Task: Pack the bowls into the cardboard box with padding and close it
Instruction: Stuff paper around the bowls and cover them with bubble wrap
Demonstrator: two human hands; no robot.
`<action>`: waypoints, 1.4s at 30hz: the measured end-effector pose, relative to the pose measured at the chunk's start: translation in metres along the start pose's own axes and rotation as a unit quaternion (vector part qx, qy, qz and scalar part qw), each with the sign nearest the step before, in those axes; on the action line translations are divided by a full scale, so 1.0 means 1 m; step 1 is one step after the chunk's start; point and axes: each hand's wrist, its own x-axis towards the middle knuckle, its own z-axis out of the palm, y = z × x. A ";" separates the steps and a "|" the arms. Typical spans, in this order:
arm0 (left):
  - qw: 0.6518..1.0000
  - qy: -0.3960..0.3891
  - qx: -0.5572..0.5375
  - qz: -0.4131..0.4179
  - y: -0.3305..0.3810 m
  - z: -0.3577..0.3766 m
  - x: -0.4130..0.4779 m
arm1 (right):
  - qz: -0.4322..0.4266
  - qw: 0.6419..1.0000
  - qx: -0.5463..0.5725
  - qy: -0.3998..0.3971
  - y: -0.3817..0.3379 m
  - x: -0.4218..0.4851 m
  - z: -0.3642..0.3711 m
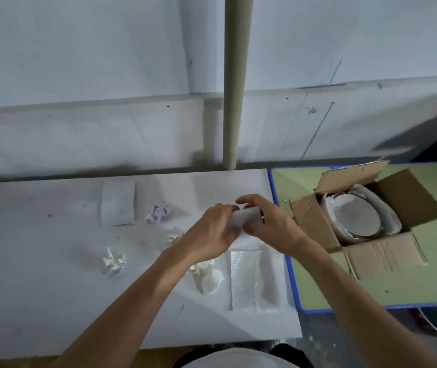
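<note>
Nearest on the white surface (pixel 39 235) lie a flat bubble-wrap sheet (pixel 246 280) and some crumpled paper (pixel 206 274). Above them the two grips meet. The left grip (pixel 212 229) and the right grip (pixel 267 224) each curl their fingers around one end of a rolled white padding piece (pixel 246 216), held off the surface. Its long axis runs left to right, from one grip to the other. The cardboard box (pixel 383 252) stands to the right and a little farther, on a green mat (pixel 424 274). Its flaps are open, and a bowl (pixel 356 216) sits inside, ringed by white padding. The right grip is nearer to the box, so I judge the roll must travel rightward.
</note>
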 end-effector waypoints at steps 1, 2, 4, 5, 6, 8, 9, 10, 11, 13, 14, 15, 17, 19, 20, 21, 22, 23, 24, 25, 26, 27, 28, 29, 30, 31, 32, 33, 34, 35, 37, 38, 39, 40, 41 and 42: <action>1.000 -0.001 0.014 0.001 0.006 0.002 0.004 | 0.002 1.000 0.006 0.010 0.003 -0.004 -0.005; 1.000 0.000 0.027 0.001 0.010 0.004 0.008 | 0.003 1.000 0.009 0.022 0.006 -0.007 -0.010; 0.999 0.007 0.052 0.003 0.018 0.011 0.015 | -0.007 0.999 0.004 0.046 0.010 -0.013 -0.021; 0.998 0.010 0.069 0.006 0.021 0.014 0.019 | -0.018 0.998 -0.003 0.055 0.011 -0.016 -0.026; 0.996 0.011 0.086 0.008 0.025 0.016 0.023 | -0.033 0.998 -0.011 0.060 0.012 -0.019 -0.031; 0.994 0.009 0.109 0.011 0.033 0.019 0.030 | -0.060 0.996 -0.032 0.062 0.016 -0.025 -0.039; 0.993 0.005 0.116 0.012 0.037 0.019 0.033 | -0.066 0.995 -0.044 0.061 0.018 -0.027 -0.043; 0.993 -0.001 0.120 0.016 0.039 0.020 0.035 | -0.068 0.994 -0.054 0.060 0.020 -0.028 -0.047; 0.993 -0.011 0.119 0.023 0.041 0.020 0.038 | -0.063 0.995 -0.059 0.059 0.022 -0.029 -0.051; 0.993 -0.020 0.105 0.049 0.044 0.022 0.040 | -0.046 0.996 -0.062 0.051 0.024 -0.031 -0.059; 0.993 -0.012 0.094 0.065 0.046 0.024 0.041 | -0.036 0.996 -0.067 0.049 0.025 -0.032 -0.063; 0.994 0.004 0.078 0.077 0.049 0.025 0.041 | -0.026 0.996 -0.074 0.049 0.027 -0.034 -0.067; 0.994 0.047 0.046 0.086 0.059 0.028 0.041 | -0.009 0.995 -0.083 0.060 0.031 -0.036 -0.075; 0.995 0.057 0.033 0.075 0.070 0.030 0.043 | 0.003 0.994 -0.093 0.065 0.035 -0.038 -0.082; 0.995 0.048 0.033 0.075 0.074 0.032 0.045 | 0.002 0.993 -0.101 0.063 0.037 -0.039 -0.085; 0.996 0.029 0.038 0.077 0.076 0.034 0.047 | 0.000 0.993 -0.107 0.058 0.038 -0.040 -0.088; 0.996 0.010 0.042 0.080 0.078 0.035 0.048 | -0.007 0.992 -0.111 0.053 0.038 -0.041 -0.091; 0.996 -0.008 0.044 0.081 0.079 0.038 0.050 | -0.016 0.992 -0.116 0.047 0.038 -0.043 -0.094; 0.996 -0.026 0.043 0.079 0.081 0.040 0.052 | -0.023 0.991 -0.123 0.040 0.039 -0.045 -0.097; 0.996 -0.044 0.035 0.071 0.083 0.042 0.055 | -0.023 0.990 -0.132 0.033 0.039 -0.048 -0.101; 0.996 -0.061 0.026 0.062 0.087 0.043 0.058 | -0.022 0.990 -0.136 0.032 0.041 -0.051 -0.105; 0.995 -0.077 0.018 0.056 0.090 0.045 0.062 | -0.024 0.990 -0.136 0.038 0.042 -0.055 -0.110; 0.995 -0.085 0.007 0.053 0.093 0.047 0.066 | -0.027 0.990 -0.133 0.046 0.043 -0.059 -0.115; 0.995 -0.084 -0.009 0.053 0.097 0.049 0.069 | -0.031 0.990 -0.128 0.055 0.045 -0.062 -0.121; 0.995 -0.078 -0.021 0.059 0.102 0.051 0.072 | -0.033 0.990 -0.124 0.065 0.049 -0.065 -0.126; 0.995 -0.069 -0.026 0.069 0.106 0.054 0.075 | -0.029 0.990 -0.119 0.075 0.052 -0.067 -0.132; 0.994 -0.061 -0.025 0.083 0.113 0.056 0.078 | -0.012 0.990 -0.113 0.083 0.057 -0.069 -0.138; 0.994 -0.055 -0.018 0.096 0.119 0.059 0.082 | 0.011 0.990 -0.106 0.090 0.063 -0.071 -0.145; 0.993 -0.046 -0.014 0.107 0.126 0.063 0.086 | 0.030 0.990 -0.098 0.096 0.069 -0.074 -0.151; 0.992 -0.035 -0.013 0.117 0.132 0.067 0.091 | 0.043 0.990 -0.094 0.101 0.075 -0.076 -0.157; 0.990 -0.016 -0.006 0.137 0.142 0.075 0.103 | 0.056 0.989 -0.075 0.116 0.081 -0.086 -0.168; 0.989 -0.014 -0.001 0.144 0.147 0.079 0.109 | 0.049 0.988 -0.064 0.133 0.083 -0.091 -0.173; 0.989 -0.019 0.006 0.149 0.150 0.084 0.115 | 0.031 0.987 -0.061 0.148 0.084 -0.097 -0.179; 0.988 -0.024 0.011 0.154 0.155 0.088 0.121 | 0.016 0.986 -0.073 0.152 0.085 -0.104 -0.184; 0.987 -0.030 0.012 0.155 0.160 0.093 0.126 | 0.007 0.985 -0.088 0.150 0.087 -0.109 -0.190; 0.988 -0.037 0.004 0.153 0.166 0.096 0.129 | 0.009 0.984 -0.102 0.149 0.090 -0.113 -0.195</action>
